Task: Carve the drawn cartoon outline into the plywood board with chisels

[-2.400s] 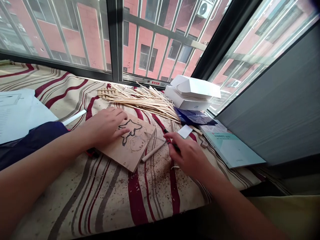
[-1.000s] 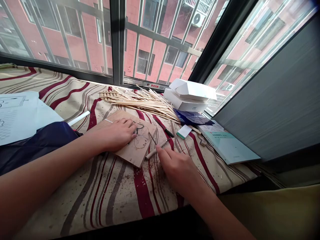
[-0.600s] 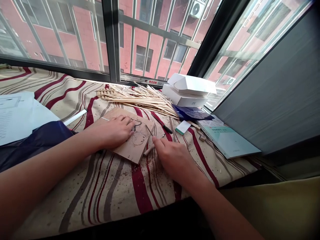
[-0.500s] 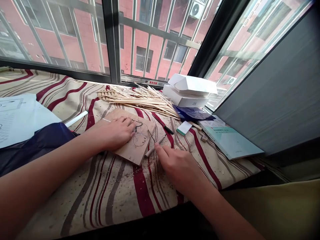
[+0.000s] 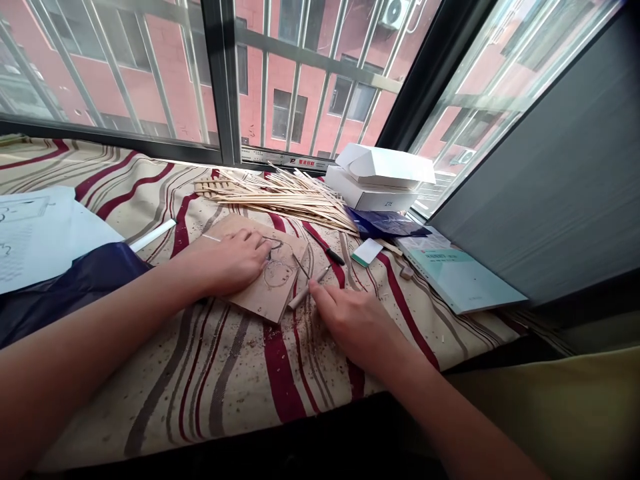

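Observation:
My left hand (image 5: pixel 240 261) lies flat, fingers stretched out, on a thin brown wooden board (image 5: pixel 257 303). Dark line drawing or carving shows on the board beside my fingertips. In my right hand (image 5: pixel 353 320), closed just right of the board, is a thin dark metal tool (image 5: pixel 301 267); its slim shaft points up and left over the board's right edge. Its handle is hidden in my fist, so its exact kind cannot be made out. A light-handled tool with a pointed metal tip (image 5: pixel 300 297) lies between the board and my right hand.
Beyond the board lie a black pen (image 5: pixel 333 255), a small white-and-green card (image 5: pixel 367 253) and a heap of thin wooden sticks (image 5: pixel 285 200). White boxes (image 5: pixel 380 177) and a book (image 5: pixel 465 273) stand right, papers (image 5: pixel 35 233) left. Crumbs dot the striped cloth (image 5: pixel 240 387).
The view has shifted slightly. My left hand stays flat on the board, and my right hand keeps its hold on the thin tool at nearly the same place.

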The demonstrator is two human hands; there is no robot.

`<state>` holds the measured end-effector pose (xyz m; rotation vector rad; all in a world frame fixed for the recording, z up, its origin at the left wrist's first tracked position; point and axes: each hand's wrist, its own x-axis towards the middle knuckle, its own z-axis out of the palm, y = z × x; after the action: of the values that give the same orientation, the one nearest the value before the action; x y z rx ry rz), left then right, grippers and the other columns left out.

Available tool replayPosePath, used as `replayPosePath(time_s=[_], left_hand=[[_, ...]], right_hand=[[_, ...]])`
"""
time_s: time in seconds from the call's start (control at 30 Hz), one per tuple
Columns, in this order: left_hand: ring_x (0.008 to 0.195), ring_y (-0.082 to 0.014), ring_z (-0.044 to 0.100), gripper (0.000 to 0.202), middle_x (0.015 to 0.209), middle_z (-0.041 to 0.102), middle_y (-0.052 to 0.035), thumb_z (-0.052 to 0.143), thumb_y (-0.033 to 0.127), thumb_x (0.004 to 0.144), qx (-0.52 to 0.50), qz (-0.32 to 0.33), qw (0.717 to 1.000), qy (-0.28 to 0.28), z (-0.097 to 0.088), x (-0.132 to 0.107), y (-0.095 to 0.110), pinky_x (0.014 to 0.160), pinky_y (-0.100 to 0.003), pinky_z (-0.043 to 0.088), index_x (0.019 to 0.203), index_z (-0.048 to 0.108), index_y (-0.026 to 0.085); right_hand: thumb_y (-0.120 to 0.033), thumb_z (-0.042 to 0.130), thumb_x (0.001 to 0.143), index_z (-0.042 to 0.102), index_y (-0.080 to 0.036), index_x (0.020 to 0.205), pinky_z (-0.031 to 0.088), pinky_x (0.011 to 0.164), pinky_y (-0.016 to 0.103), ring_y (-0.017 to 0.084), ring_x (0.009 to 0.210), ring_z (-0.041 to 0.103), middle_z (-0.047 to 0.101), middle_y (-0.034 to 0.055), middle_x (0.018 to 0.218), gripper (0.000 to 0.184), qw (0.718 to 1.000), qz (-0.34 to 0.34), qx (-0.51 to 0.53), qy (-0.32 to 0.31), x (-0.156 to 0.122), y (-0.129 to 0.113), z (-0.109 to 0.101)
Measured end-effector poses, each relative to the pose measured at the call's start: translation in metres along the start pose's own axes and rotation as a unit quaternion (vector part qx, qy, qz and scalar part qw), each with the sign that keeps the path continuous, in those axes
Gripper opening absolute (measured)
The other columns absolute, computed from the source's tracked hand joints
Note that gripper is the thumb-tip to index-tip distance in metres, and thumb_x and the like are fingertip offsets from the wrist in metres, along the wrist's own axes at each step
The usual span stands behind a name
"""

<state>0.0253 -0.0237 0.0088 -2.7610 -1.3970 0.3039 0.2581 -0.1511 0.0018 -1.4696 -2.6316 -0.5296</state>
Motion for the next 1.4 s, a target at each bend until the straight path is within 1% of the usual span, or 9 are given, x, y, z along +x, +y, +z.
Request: replayPosePath(time_s=[0.2,0.3,0.5,0.67,0.8,0.9,1.13,1.3,1.4], left_hand=[[0.151,-0.042,0.046,0.059,0.164,0.048,-0.0256,0.029,0.028,0.111,0.033,0.006,0.999,-0.005,-0.001,-0.001,0.001,0.122,-0.055,0.038,0.166,0.044,0.01],[0.151,-0.0421,0.046,0.059,0.165,0.047,-0.0256,0.029,0.03,0.112,0.039,0.009,0.999,-0.006,-0.002,-0.002,0.001,0.122,-0.054,0.038,0.166,0.043,0.01],[0.152,-0.042,0.045,0.059,0.165,0.048,-0.0241,0.031,0.029,0.111,0.019,-0.004,1.0,-0.002,-0.002,0.0,0.0,0.122,-0.054,0.038,0.165,0.046,0.013],[0.155,-0.0398,0.043,0.06,0.168,0.045,-0.0239,0.026,0.027,0.112,0.027,-0.004,0.999,-0.026,-0.006,-0.002,0.003,0.126,-0.053,0.034,0.168,0.039,0.012],[0.156,-0.0413,0.041,0.061,0.169,0.043,-0.0247,0.026,0.028,0.111,0.012,-0.015,1.0,-0.021,-0.004,-0.001,0.003,0.124,-0.054,0.035,0.168,0.04,0.012],[0.154,-0.0416,0.043,0.06,0.168,0.044,-0.0239,0.028,0.03,0.111,0.009,-0.01,1.0,-0.008,0.0,0.001,0.0,0.124,-0.054,0.036,0.167,0.042,0.013],[0.146,-0.042,0.049,0.057,0.157,0.053,-0.0226,0.027,0.033,0.111,0.008,0.005,1.0,0.002,0.002,0.004,-0.003,0.12,-0.057,0.039,0.162,0.047,0.016],[0.145,-0.0439,0.05,0.057,0.159,0.053,-0.0214,0.033,0.035,0.108,0.009,0.007,1.0,-0.005,-0.002,0.009,-0.004,0.118,-0.058,0.04,0.158,0.052,0.015],[0.148,-0.0452,0.048,0.061,0.16,0.054,-0.02,0.041,0.031,0.103,-0.017,0.013,1.0,-0.005,-0.004,0.016,-0.006,0.12,-0.057,0.038,0.161,0.051,0.015]], right_hand=[[-0.005,0.037,0.103,0.065,-0.008,0.143,0.034,0.056,0.036,0.023,0.076,0.074,0.077,0.0099,0.1,0.049,0.997,0.031,0.012,-0.064,0.011,-0.004,-0.003],[-0.004,0.038,0.102,0.06,-0.006,0.147,0.034,0.059,0.036,0.023,0.079,0.074,0.077,0.0107,0.103,0.051,0.996,0.019,0.017,-0.08,0.014,-0.002,-0.006],[-0.002,0.042,0.098,0.07,-0.011,0.125,0.028,0.058,0.035,0.022,0.077,0.071,0.076,0.0089,0.098,0.04,0.995,0.024,0.036,-0.089,0.013,0.008,-0.009],[-0.004,0.043,0.101,0.064,-0.008,0.142,0.03,0.061,0.034,0.022,0.078,0.071,0.078,0.0097,0.098,0.046,0.996,0.023,0.035,-0.077,0.003,0.015,0.0],[-0.007,0.044,0.102,0.063,-0.009,0.145,0.031,0.061,0.036,0.024,0.081,0.073,0.078,0.0087,0.1,0.047,0.994,0.048,0.041,-0.085,0.012,0.011,0.001],[-0.007,0.044,0.102,0.063,-0.009,0.147,0.032,0.061,0.036,0.025,0.084,0.074,0.078,0.009,0.103,0.049,0.995,0.039,0.037,-0.086,0.018,0.01,-0.002],[-0.013,0.044,0.108,0.064,-0.012,0.146,0.034,0.064,0.035,0.023,0.08,0.072,0.079,0.009,0.103,0.043,0.997,0.046,0.06,-0.028,0.001,0.009,0.002],[-0.021,0.04,0.112,0.068,-0.013,0.136,0.038,0.067,0.032,0.024,0.086,0.073,0.08,0.0139,0.114,0.038,0.991,0.088,0.1,-0.019,0.0,0.005,0.005],[-0.017,0.039,0.111,0.067,-0.013,0.136,0.038,0.067,0.032,0.024,0.085,0.073,0.08,0.0136,0.114,0.038,0.992,0.086,0.092,-0.023,0.006,0.006,0.006]])
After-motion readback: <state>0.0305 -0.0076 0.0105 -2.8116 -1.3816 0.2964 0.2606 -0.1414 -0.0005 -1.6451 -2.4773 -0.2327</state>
